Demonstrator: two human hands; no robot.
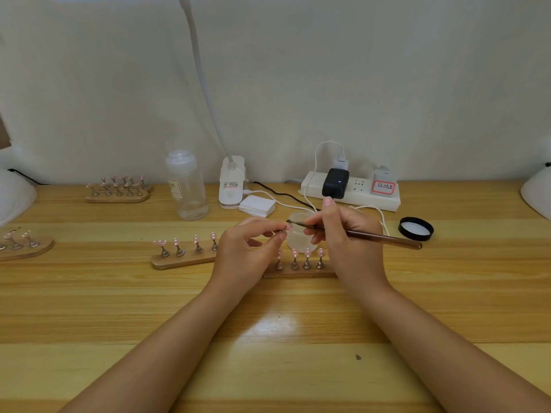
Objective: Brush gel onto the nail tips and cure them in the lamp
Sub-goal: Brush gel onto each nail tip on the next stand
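Note:
My left hand [247,251] pinches a small metal stand with a pink nail tip [288,227] on it, lifted above the table. My right hand [346,239] grips a brown-handled brush [375,235], its bristle end touching that tip. Just behind the tip stands an open frosted gel jar [301,242]. One wooden holder [182,259] with pink tips on metal stands lies left of my left hand. Another wooden holder [298,271] lies between my hands, partly hidden by them.
The jar's black lid [416,228] lies at the right. A clear bottle [188,186], a desk lamp base [231,183], white pads [257,205] and a power strip [351,190] line the back. More tip holders [117,189] [24,244] sit at the left. White domed objects [15,195] [536,192] flank the table.

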